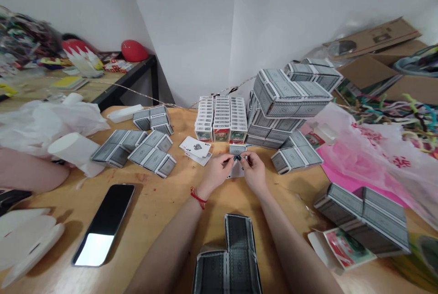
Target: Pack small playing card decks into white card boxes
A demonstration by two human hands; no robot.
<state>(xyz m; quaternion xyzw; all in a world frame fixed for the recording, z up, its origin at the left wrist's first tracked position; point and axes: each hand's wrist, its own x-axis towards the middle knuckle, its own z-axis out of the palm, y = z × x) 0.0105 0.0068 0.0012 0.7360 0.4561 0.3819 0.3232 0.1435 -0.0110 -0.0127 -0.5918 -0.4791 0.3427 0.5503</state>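
Card [237,173]: mostly covered by the left hand [216,174] and right hand [255,173], so its rank cannot be read.
Dark spots [237,157] where the hands meet: too small to tell (nails or something pinched, either would fit).
Small patterned block [238,148]: its lower part is hidden behind the hands.
Nearest patterned block [241,244]: cut off by the bottom edge.
Forearms [171,242]: also cut off there.
Pink object [29,171]: cut off by the left edge.
Red-and-green box [349,247]: partly hidden by the block above it [367,221].
Tangled heap [25,38], upper left: cut off, its contents blurred.
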